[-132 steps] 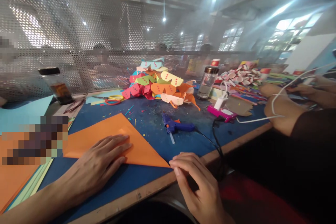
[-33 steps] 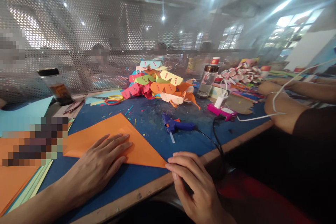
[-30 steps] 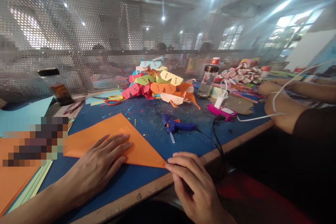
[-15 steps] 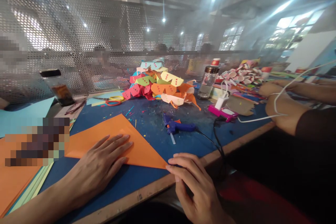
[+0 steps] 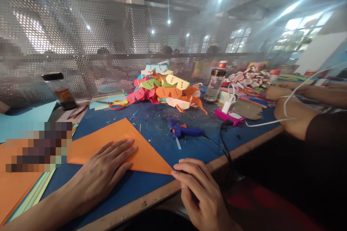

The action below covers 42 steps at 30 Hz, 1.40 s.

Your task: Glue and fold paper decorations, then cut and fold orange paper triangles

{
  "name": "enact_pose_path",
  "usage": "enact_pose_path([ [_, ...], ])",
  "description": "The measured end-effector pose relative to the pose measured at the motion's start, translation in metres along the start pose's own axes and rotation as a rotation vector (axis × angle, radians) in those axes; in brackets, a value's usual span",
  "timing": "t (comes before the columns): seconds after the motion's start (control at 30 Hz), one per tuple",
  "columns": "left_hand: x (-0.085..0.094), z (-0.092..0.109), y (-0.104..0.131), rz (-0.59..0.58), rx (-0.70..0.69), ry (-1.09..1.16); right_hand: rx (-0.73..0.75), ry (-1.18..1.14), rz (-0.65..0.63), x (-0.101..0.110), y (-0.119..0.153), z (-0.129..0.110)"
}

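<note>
Both hands attend to one sheet: we find the left hand [image 5: 111, 168] flat on the orange paper [image 5: 121, 130], fingers slightly spread and gripping nothing; the right hand [image 5: 202, 196] is half-curled, fingertips at the corner nearest the glue gun [image 5: 184, 130] (whether they pinch it, we cannot tell). The paper lies on the bench [image 5: 141, 184], left of the glue gun and nearer us. Compared with earlier, those fingertips sit slightly farther over the corner. We judge the paper steadied, with no new fold apparent.
</note>
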<state>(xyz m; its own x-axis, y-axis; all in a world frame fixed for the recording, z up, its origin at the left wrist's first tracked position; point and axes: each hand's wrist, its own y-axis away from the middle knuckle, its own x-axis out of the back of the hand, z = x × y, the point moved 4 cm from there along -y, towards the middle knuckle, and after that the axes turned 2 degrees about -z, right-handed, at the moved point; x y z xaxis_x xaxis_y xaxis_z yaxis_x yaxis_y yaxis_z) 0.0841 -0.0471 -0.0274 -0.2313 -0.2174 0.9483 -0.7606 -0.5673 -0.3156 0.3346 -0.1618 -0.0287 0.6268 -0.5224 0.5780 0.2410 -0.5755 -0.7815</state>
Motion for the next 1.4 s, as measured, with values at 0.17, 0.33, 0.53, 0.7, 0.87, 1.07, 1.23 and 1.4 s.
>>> enact_pose_path([
  [0.17,-0.002,0.000,0.001,0.005,-0.006,0.010,-0.001,-0.001,-0.003,0.000,0.000,0.001],
  [0.33,-0.003,0.000,0.000,-0.029,-0.014,0.013,-0.002,0.000,0.001,0.000,0.000,0.000],
  [0.53,-0.005,-0.001,-0.002,-0.032,0.022,0.053,0.002,0.007,0.014,0.000,-0.001,-0.001],
  [0.7,-0.005,-0.002,-0.002,-0.015,0.042,0.094,0.016,0.008,0.017,0.001,-0.001,0.000],
  [0.87,-0.006,-0.002,-0.002,-0.017,0.063,0.090,0.020,0.013,0.008,0.000,0.001,0.002],
  [1.07,-0.008,-0.002,-0.002,-0.002,0.077,0.090,0.025,0.069,0.000,0.003,-0.007,-0.004],
  [1.23,-0.007,-0.004,-0.002,-0.018,0.081,0.116,0.097,0.107,0.001,0.008,-0.038,-0.031],
  [1.4,-0.008,-0.003,-0.003,-0.051,0.091,0.118,0.123,0.066,-0.142,-0.015,-0.067,-0.049],
])
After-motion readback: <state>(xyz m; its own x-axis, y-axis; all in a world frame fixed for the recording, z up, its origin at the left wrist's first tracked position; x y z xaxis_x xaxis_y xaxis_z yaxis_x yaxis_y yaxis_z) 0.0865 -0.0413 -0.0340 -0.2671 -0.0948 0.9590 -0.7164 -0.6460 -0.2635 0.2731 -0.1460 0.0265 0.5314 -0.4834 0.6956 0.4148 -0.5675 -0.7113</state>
